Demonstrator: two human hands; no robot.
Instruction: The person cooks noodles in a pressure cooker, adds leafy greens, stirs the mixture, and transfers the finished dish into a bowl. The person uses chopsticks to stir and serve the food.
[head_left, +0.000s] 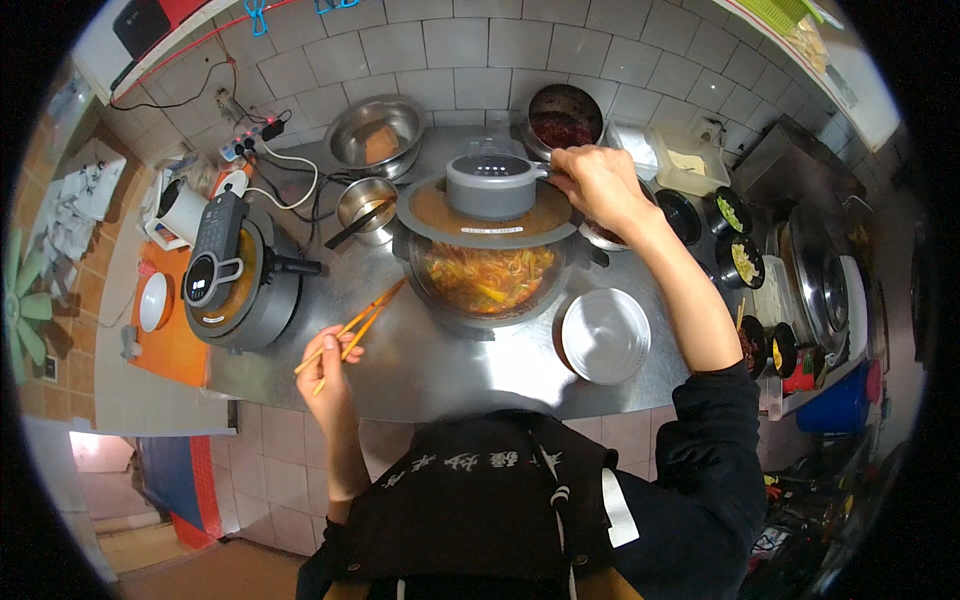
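My right hand (600, 187) is closed on the handle of a grey lid with a motor unit (491, 184). That lid is raised at a tilt over a cooking pot (487, 322), which holds noodles and green vegetables in reddish sauce (491, 277). In my left hand (330, 367) is a pair of wooden chopsticks (360, 326), tips pointing towards the pot's left side. A round white bowl (606, 336) stands just right of the pot, near the counter's front edge. Behind the pot's left side, a small steel bowl (367, 206) has a dark-handled utensil (361, 223) across it.
A second grey cooker (259, 300) stands left, near a power strip (244, 142) and loose cables. At the back are a steel basin (375, 135) and a pan of dark red paste (564, 120). Black bowls of chopped vegetables (739, 262) and a large metal lid (817, 277) are at the right.
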